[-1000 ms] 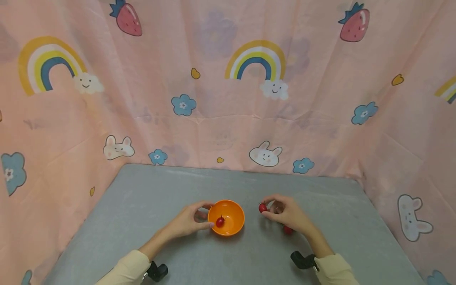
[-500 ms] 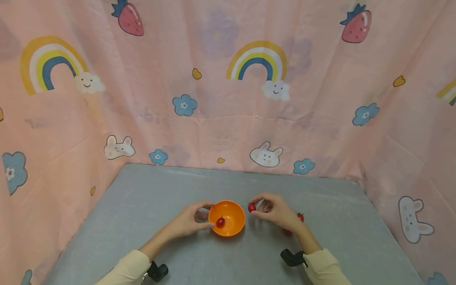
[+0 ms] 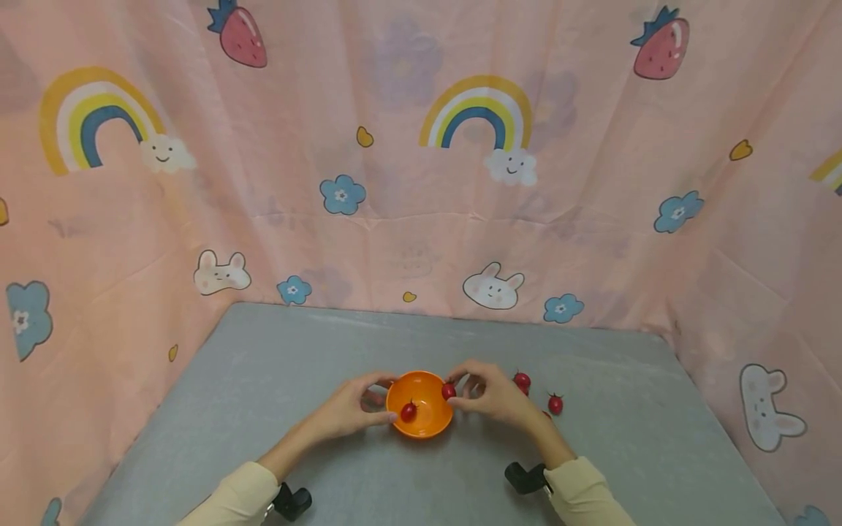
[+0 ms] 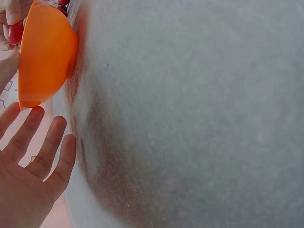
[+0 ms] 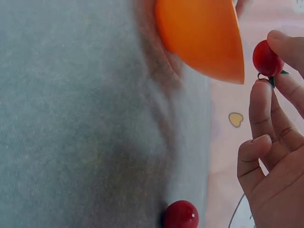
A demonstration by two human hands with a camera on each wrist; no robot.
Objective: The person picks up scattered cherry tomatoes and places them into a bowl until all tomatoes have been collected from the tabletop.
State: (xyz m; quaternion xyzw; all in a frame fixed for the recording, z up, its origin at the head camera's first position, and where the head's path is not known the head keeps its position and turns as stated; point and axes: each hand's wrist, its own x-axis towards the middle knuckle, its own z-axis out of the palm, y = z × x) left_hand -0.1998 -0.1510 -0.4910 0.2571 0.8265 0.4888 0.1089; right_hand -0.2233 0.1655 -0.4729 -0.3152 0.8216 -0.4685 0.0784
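A small orange bowl (image 3: 427,425) stands upright on the table, with one cherry tomato (image 3: 408,412) lying inside it. On the bowl's left side, my left hand (image 3: 349,408) holds the rim between thumb and fingers; its outer fingers spread loosely in the left wrist view. My right hand (image 3: 493,400) pinches another cherry tomato (image 5: 267,59) between thumb and fingertips, its green stem showing in the right wrist view. In the head view this tomato is at the bowl's right rim, and in the right wrist view it hangs just above rim height.
Right of the bowl, several more cherry tomatoes lie on the grey table (image 3: 316,343), among them a far one (image 3: 522,380) and a right one (image 3: 555,403); my right arm partly hides one. A pink printed curtain (image 3: 395,241) encloses the table's back and sides.
My right hand has carried its tomato leftward from the loose tomatoes to the bowl's right rim, uncovering tomatoes behind it. The left hand and bowl have stayed in place.
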